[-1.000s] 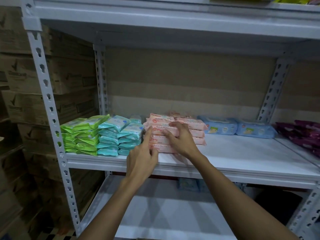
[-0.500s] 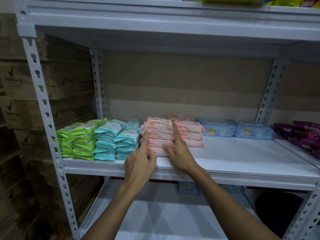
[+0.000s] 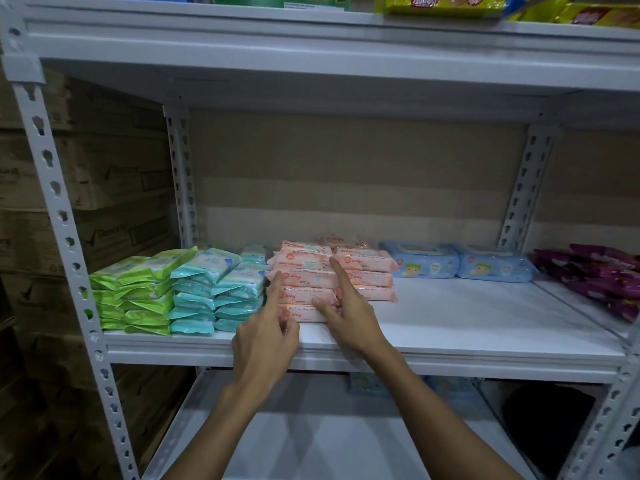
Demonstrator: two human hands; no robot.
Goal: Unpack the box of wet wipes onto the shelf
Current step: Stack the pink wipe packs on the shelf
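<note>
Far to the left of the left hand, outside the rack's post, brown cardboard cartons (image 3: 86, 174) are stacked. On the white metal shelf (image 3: 485, 327), a pile of green wipe packs (image 3: 138, 292) lies at the left end. A pile of teal wipe packs (image 3: 207, 289) lies between it and the left hand, touching the green ones.

The left hand (image 3: 265, 344) reaches over the shelf's front edge. Its index finger is straight and its tip touches the left end of the front stack of pink wet wipe packs (image 3: 304, 275). Its other fingers are curled and hold nothing.

The stack sits between the two hands, near the front of the shelf. The right hand (image 3: 353, 317) is just right of it. Its index finger is straight and lies up the stack's right end, and its thumb is spread against the lower front; it grips nothing. Just behind and right of this hand lies a second stack of pink packs (image 3: 370, 275), touching the first.

Further right, two blue lidded wipe packs (image 3: 422, 265) lie side by side at the back. Well past them, purple packs (image 3: 595, 275) are heaped on the neighbouring shelf. Above both hands, the upper shelf carries yellow snack packets (image 3: 443, 3).
</note>
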